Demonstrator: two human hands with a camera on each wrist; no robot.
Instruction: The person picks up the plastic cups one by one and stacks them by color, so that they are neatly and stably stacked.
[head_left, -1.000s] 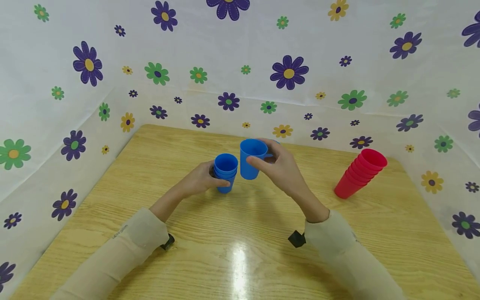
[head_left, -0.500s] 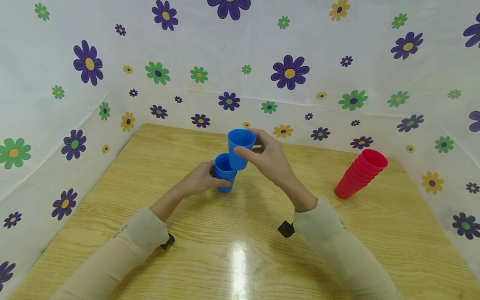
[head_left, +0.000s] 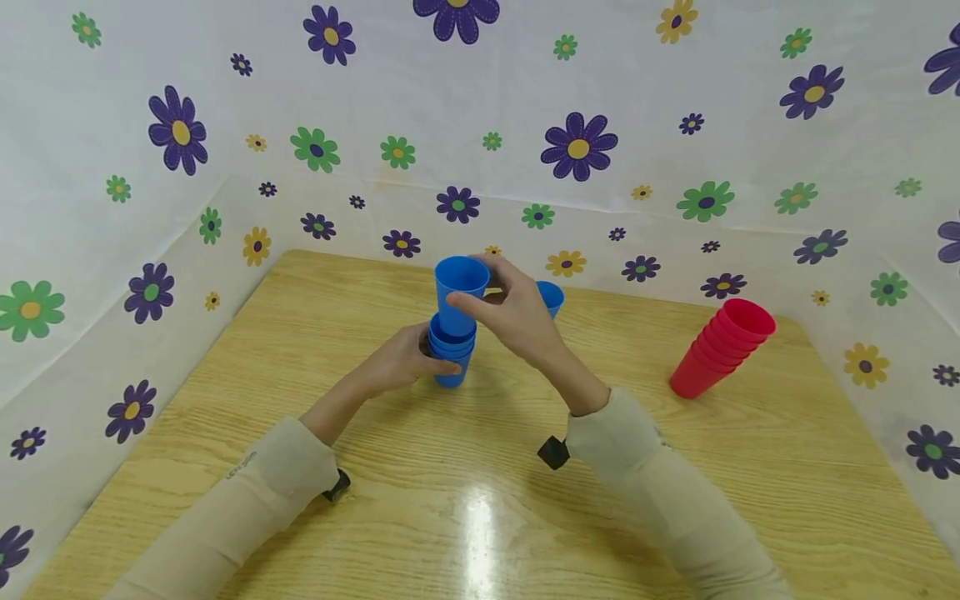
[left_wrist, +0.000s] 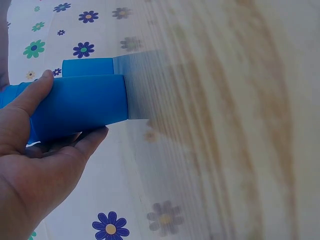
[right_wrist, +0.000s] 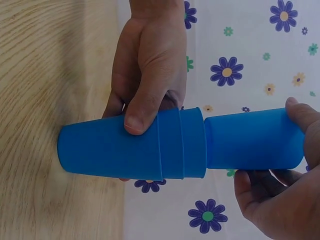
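Observation:
My left hand [head_left: 405,360] grips a stack of nested blue cups [head_left: 459,352] that stands upright on the table. Above it, my right hand [head_left: 521,317] holds a single blue cup [head_left: 445,310] between thumb and fingers. Seen in the right wrist view, the held cup [right_wrist: 255,140] has its base end at the mouth of the stack [right_wrist: 110,147], most of its length still outside. Another blue cup [head_left: 551,295] stands behind my right hand, which hides most of it. In the left wrist view a blue cup [left_wrist: 87,66] shows beyond the stack.
A stack of several red cups [head_left: 712,354] leans to the right on the right part of the wooden table [head_left: 375,517]. White cloth [head_left: 480,100] with printed flowers closes off the back and both sides.
My right hand has carried the blue cup leftward and up, from beside the stack to over its mouth. The cup behind is now exposed. My left hand stays in place.

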